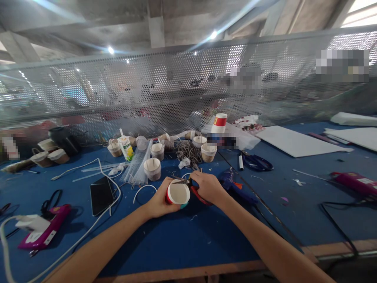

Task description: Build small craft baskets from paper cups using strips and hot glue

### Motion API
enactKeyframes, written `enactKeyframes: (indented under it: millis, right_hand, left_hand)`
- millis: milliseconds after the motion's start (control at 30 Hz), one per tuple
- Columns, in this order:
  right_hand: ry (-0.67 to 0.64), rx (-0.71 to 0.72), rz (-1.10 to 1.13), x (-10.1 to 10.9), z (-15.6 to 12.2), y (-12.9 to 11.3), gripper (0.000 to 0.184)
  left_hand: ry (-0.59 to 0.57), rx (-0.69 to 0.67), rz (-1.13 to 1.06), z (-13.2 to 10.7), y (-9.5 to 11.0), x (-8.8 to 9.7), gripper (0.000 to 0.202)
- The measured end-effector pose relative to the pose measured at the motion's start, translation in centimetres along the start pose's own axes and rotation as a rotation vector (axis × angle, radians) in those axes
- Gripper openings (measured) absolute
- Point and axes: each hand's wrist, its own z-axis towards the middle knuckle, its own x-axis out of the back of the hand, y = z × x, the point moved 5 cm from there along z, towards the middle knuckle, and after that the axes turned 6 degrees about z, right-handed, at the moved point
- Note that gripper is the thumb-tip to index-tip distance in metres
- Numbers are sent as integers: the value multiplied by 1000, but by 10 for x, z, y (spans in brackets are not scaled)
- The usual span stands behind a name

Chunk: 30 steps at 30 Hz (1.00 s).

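My left hand (160,202) is wrapped round a red paper cup (178,194) with a white inside, tipped so its mouth faces me. My right hand (208,186) grips red-handled scissors (194,188), whose dark blades reach the cup's upper rim. Both hands hover just above the blue table (188,239), near its middle.
Several brown-wrapped cups (152,168) and a heap of twine (188,151) lie behind my hands. A black phone (101,194), white cable and pink glue gun (44,232) sit left. A blue glue gun (235,184), blue scissors (257,161), white sheets (297,142) lie right. A perforated metal screen (176,90) backs the table.
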Motion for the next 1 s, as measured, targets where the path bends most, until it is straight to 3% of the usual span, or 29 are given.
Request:
enactKeyframes:
  millis: [367, 633, 833, 1000]
  right_hand:
    - [-45, -28, -51, -5, -1, 0, 26]
    - [56, -50, 53, -4, 3, 4, 20]
    - [22, -71, 47, -5, 1, 1, 22]
    - [50, -126, 26, -3, 3, 5, 19]
  left_hand:
    - [-10, 56, -81, -3, -9, -2, 62]
    - [46, 119, -92, -4, -18, -1, 63]
    - [8, 157, -86, -3, -20, -7, 67]
    - [85, 131, 1, 0, -16, -3, 69]
